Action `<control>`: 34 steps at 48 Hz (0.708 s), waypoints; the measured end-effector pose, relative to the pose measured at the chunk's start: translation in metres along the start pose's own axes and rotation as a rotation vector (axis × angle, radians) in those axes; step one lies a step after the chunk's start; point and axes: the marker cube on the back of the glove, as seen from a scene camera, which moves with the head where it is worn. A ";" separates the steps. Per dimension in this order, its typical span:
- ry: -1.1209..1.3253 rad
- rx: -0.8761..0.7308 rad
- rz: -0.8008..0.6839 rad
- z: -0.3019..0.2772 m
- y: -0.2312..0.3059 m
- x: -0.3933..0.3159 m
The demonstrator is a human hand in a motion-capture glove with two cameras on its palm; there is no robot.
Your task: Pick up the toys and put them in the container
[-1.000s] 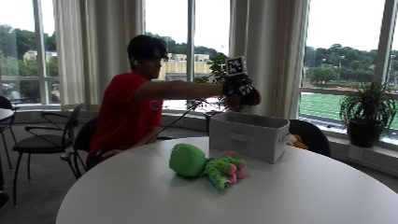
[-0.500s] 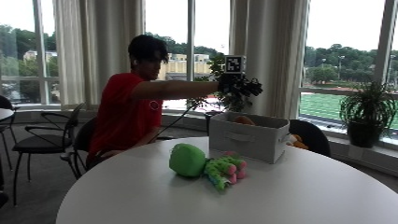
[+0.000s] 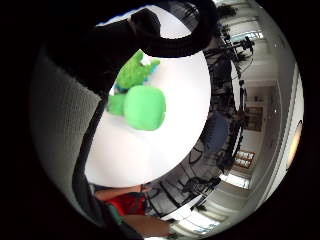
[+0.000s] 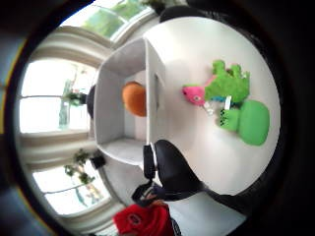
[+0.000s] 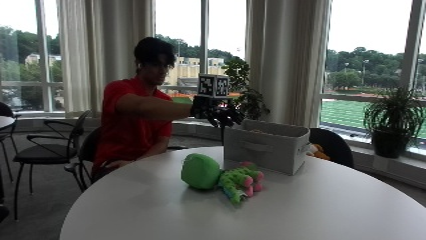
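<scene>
In the outside view my gloved right hand [image 5: 216, 113] hangs in the air just above the near left corner of the grey fabric container [image 5: 267, 147], fingers relaxed and holding nothing. An orange toy [image 4: 134, 98] lies inside the container [image 4: 106, 110], seen from above in the thumb side palm view. A green plush toy [image 5: 219, 177] with pink parts lies on the white round table [image 5: 319, 210], right in front of the container. The same green plush toy [image 3: 142, 105] [image 4: 236, 105] shows in both palm views, beside the container's wall [image 3: 60, 135].
A potted plant [image 5: 393, 120] stands on the window sill at the right, and another plant [image 5: 246, 95] behind the container. Dark chairs [image 5: 50, 150] stand on the left behind the table. A dark chair back [image 5: 329, 145] is behind the container.
The hand has let go of an orange toy, which dropped into the container. The hand has since drawn back a little toward the person, now with nothing in it.
</scene>
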 end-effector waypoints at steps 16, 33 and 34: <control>0.043 -0.039 0.113 0.080 0.024 0.074; 0.045 -0.065 0.139 0.107 0.025 0.092; 0.049 -0.066 0.132 0.106 0.022 0.095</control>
